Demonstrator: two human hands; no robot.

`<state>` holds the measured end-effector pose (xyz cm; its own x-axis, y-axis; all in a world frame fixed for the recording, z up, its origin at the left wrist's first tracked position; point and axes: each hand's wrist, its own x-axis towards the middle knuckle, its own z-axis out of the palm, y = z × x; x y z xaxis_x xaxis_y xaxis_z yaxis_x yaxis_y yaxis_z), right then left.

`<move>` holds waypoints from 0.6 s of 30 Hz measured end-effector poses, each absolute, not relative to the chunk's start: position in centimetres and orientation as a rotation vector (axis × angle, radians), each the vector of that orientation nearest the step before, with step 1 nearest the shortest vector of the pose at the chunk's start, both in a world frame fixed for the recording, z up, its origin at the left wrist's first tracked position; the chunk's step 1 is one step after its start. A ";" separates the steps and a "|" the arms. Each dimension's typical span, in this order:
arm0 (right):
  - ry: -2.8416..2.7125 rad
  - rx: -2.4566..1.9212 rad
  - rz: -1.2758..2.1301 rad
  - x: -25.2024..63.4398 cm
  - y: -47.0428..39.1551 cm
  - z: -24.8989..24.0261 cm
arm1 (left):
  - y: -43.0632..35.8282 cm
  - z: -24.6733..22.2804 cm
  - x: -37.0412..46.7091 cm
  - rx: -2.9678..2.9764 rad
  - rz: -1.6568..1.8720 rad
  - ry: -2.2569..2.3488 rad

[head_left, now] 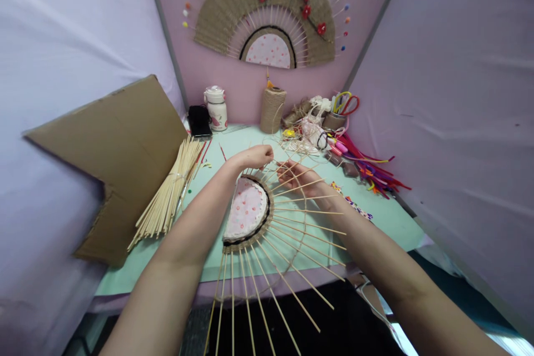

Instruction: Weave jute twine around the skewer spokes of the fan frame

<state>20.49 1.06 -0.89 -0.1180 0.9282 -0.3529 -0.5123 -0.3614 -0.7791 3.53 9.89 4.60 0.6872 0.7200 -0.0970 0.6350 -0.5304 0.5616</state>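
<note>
A half-round fan frame [246,208] with a pink dotted centre, a black braid and thin wooden sticks spreading outward lies tilted over the table's front edge. A thin twine ring [305,217] crosses the sticks partway out. My left hand [259,157] is closed at the far side of the frame; what its fingers pinch is too small to make out. Close to its right, my right hand [292,173] is behind the upper sticks with fingers bent together around a stick or strand that I cannot tell apart.
Bundled sticks [167,194] and cardboard [120,150] lie left. At the back stand a bottle [217,111], a twine spool [273,111] and a scissors holder [335,120]. Coloured pipe cleaners [371,169] lie right. A finished fan [233,11] hangs on the wall.
</note>
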 end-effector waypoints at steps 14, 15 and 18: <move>-0.559 -1.010 1.710 20.6 0.8 -0.6 | 9.4 5.2 3.5 2.354 0.192 1.058; -0.558 -1.009 1.711 20.6 0.8 -0.6 | 9.5 5.2 3.5 2.356 0.191 1.059; -0.553 -1.006 1.708 20.5 0.9 -0.6 | 9.6 5.0 3.5 2.361 0.193 1.059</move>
<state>20.49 0.94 -0.64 -0.1173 0.9261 -0.3585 -0.5405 -0.3624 -0.7593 3.46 9.64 5.04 0.6806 0.7274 -0.0869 0.6502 -0.5451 0.5292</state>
